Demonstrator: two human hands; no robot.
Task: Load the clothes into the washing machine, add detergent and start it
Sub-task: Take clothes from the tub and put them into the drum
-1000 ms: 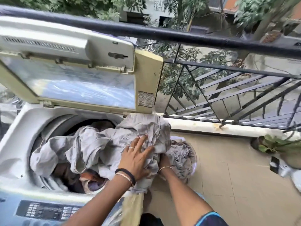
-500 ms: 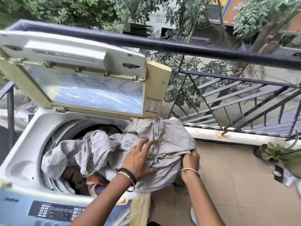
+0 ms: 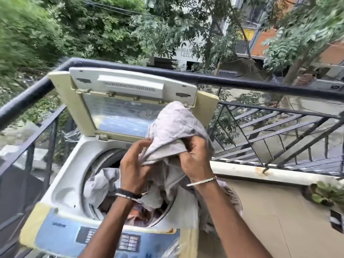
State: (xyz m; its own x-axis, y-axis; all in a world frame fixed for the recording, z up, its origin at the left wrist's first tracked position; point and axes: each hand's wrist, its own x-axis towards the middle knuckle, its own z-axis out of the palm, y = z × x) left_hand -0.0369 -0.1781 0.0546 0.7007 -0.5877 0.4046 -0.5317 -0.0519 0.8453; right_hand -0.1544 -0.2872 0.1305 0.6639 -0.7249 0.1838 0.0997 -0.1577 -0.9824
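**Loading under way; detergent and start not yet done**

The left grip (image 3: pixel 135 170) and right grip (image 3: pixel 197 159) are both clenched on the grey cloth (image 3: pixel 175 125). It is bunched between them, with its bulk rising just above the knuckles. Below the grips its tail hangs into the open washing machine (image 3: pixel 61 185), onto clothes (image 3: pixel 108 203) already inside. No detergent is in view.

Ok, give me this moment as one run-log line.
stage: loading clothes | left hand: grips grey cloth | right hand: grips grey cloth | grey cloth: held over drum | lid: open
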